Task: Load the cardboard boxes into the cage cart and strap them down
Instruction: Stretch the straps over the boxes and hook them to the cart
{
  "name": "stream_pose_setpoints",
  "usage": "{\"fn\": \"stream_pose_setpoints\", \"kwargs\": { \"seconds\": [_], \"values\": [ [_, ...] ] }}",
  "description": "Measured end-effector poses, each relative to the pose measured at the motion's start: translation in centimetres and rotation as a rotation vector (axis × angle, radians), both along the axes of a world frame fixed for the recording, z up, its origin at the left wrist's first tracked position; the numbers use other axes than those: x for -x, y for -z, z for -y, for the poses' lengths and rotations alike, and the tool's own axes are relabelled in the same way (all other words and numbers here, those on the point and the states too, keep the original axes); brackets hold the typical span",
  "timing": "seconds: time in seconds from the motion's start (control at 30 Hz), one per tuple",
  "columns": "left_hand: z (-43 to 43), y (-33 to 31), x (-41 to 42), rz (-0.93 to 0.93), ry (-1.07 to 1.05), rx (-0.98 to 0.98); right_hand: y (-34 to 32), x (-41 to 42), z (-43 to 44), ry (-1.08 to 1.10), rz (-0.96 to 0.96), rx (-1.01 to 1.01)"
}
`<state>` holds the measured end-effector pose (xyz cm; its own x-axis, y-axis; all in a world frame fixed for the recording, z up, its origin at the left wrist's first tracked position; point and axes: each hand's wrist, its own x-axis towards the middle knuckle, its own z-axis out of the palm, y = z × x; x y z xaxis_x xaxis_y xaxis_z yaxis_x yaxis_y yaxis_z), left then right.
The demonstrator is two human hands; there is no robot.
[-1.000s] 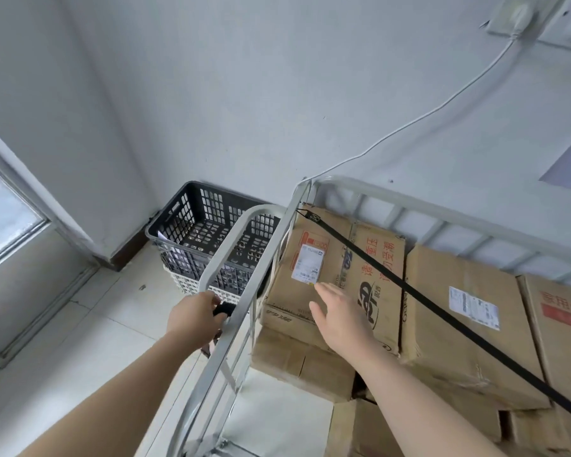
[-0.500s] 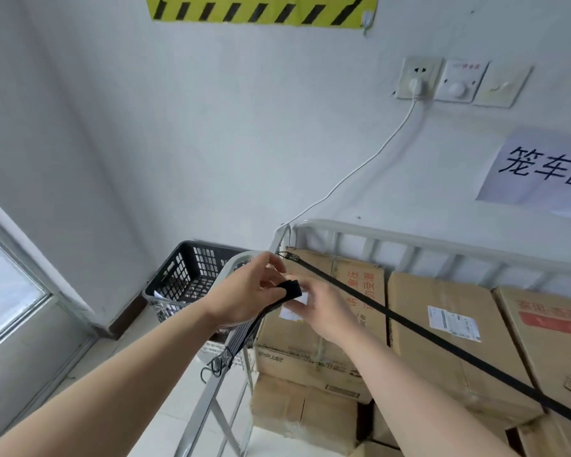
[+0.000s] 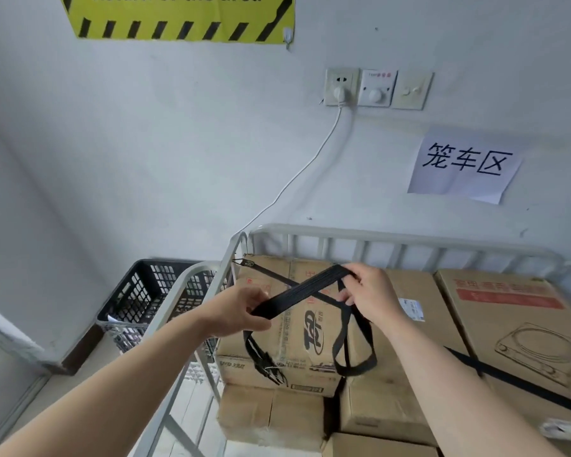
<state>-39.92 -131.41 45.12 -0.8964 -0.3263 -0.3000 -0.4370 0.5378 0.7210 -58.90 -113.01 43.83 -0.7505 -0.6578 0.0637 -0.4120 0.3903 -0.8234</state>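
Observation:
Several cardboard boxes (image 3: 406,328) are stacked inside the white metal cage cart (image 3: 393,240). One black strap (image 3: 508,379) runs diagonally over the box tops, hooked at the cart's far left corner. A second black strap (image 3: 302,293) is stretched between my hands above the boxes. My left hand (image 3: 241,311) grips its lower end, and a metal hook dangles below. My right hand (image 3: 368,296) pinches the upper end, with loops of strap hanging down from it.
A black plastic crate (image 3: 139,296) stands on the floor left of the cart, against the wall. A white cable (image 3: 297,174) drops from a wall socket (image 3: 341,86) to the cart's corner. A paper sign (image 3: 463,163) and a yellow hazard banner (image 3: 178,18) hang on the wall.
Both hands rose from the cart rail and box with the second strap. They have since moved apart, pulling a length of it taut. The view tilted upward.

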Motion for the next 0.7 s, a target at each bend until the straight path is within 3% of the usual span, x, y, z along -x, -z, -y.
{"fn": "stream_pose_setpoints", "kwargs": {
  "seconds": [0.3, 0.47, 0.7],
  "values": [
    [1.5, 4.3, -0.3, 0.162, -0.004, 0.034, 0.9, 2.8, -4.6, 0.182, -0.032, -0.017],
    [2.6, 4.8, -1.5, 0.184, -0.059, 0.082, 1.2, 3.2, -4.7, 0.225, 0.047, -0.005],
    [3.7, 5.6, -4.1, 0.221, -0.204, 0.079, 2.1, 3.4, -3.4, 0.260, -0.002, -0.039]
  ]
}}
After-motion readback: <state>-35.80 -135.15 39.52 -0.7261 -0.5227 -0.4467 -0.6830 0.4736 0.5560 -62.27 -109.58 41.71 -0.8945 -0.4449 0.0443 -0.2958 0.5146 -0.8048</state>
